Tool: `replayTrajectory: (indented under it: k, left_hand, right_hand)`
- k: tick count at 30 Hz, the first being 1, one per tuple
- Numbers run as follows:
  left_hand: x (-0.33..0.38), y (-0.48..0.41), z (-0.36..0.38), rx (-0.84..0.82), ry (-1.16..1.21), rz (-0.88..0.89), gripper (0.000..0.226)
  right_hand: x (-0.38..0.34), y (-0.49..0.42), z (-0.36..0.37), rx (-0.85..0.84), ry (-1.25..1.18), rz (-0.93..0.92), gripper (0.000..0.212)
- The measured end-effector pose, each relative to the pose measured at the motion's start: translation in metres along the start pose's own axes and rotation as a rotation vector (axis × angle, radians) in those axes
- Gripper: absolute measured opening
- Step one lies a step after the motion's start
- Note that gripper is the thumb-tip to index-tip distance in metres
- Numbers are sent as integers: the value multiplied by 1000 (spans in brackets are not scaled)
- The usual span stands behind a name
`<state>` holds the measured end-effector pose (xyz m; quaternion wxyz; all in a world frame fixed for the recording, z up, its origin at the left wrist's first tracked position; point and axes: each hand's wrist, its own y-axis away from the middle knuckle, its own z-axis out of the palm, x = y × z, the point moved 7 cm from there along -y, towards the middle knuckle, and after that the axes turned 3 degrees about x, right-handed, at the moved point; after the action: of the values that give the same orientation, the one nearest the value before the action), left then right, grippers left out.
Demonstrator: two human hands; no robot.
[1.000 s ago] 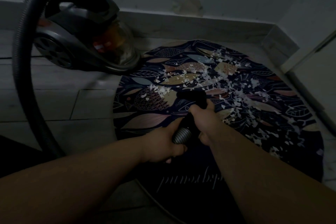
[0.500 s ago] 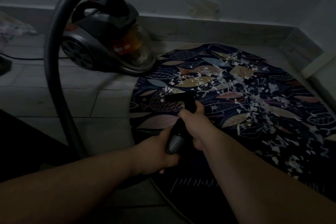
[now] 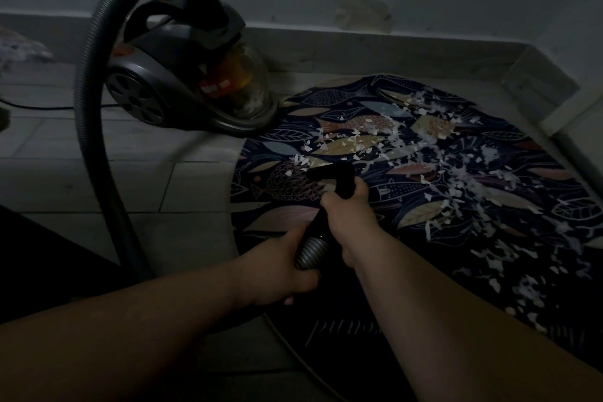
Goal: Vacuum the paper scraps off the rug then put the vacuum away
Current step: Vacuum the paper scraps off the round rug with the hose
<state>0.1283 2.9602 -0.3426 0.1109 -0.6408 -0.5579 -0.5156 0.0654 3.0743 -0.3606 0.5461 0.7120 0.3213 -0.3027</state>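
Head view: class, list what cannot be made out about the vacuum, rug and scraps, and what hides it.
Mouth of the black vacuum nozzle: faces down, behind the right hand.
White lettering on the round dark fish-patterned rug: dim, crossed by the right forearm.
Grey ribbed hose, lower run: behind the left forearm.
Rug's right side: cut off by the frame edge.

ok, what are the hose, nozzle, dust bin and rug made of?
Hose: probably flexible grey plastic; fine ribbing, slight sheen.
Nozzle: looks like rigid black plastic, matte.
Dust bin: clear glossy plastic; orange parts show through.
Rug: printed textile, matte, flat or short pile; too dim to tell the weave.
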Motion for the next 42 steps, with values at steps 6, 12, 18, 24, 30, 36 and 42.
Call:
replayTrajectory:
  k: [6, 12, 18, 24, 30, 36, 42]
  left_hand:
    - [5, -1, 2, 12, 2, 16, 81]
    - [10, -2, -7, 74, 38, 59, 79]
    - [2, -5, -10, 81, 10, 60, 80]
    - [8, -14, -6, 60, -15, 78, 77]
    - [13, -23, -2, 65, -47, 99, 77]
    - [16, -36, 14, -13, 2, 83, 82]
    - [35, -54, 34, -97, -41, 77, 85]
  right_hand:
    - [-7, -1, -5, -73, 26, 13, 72]
    - [-18, -1, 0, -161, -9, 43, 74]
    - [-11, -4, 3, -140, -59, 47, 68]
    - [-4, -14, -5, -53, -69, 58, 75]
    - [-3, -20, -14, -15, -98, 59, 76]
    - [2, -25, -33, 36, -98, 60, 74]
    - [7, -32, -71, 131, -80, 95, 74]
